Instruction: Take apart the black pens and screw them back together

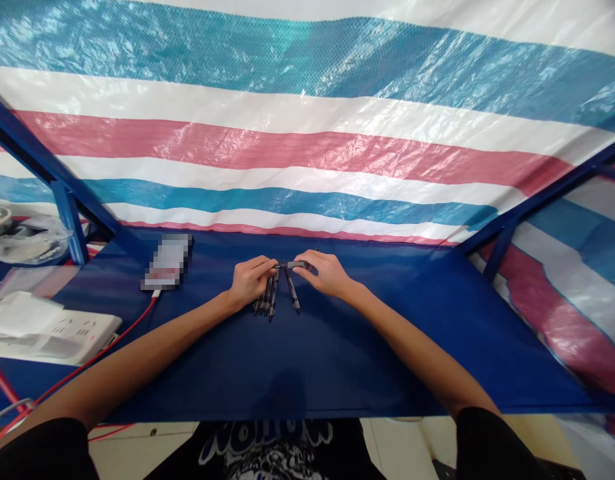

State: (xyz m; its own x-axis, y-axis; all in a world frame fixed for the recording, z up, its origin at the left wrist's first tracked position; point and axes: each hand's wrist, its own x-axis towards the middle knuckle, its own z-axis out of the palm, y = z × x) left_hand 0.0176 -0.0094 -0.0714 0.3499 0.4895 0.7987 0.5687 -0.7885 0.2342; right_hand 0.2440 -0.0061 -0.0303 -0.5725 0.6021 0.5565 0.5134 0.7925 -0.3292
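Over the middle of the blue table, my left hand (254, 277) and my right hand (326, 272) face each other. Between their fingertips is a dark pen (293, 265) with a greyish end, lying level. My left fingers pinch its left end, and my right thumb and fingers close on its grey right end. Below my left hand several dark pens (268, 298) lie side by side, their upper ends partly hidden by that hand. One more pen (293, 292) lies slanted a little to the right of them, under the held one.
On the blue table (327, 360), a blurred-out phone (168, 262) with a red cable (132, 330) lies at the left. A white power strip (82, 327) is nearer me. Striped plastic sheeting (307, 153) hangs behind, with blue frame bars (70, 223) at the sides.
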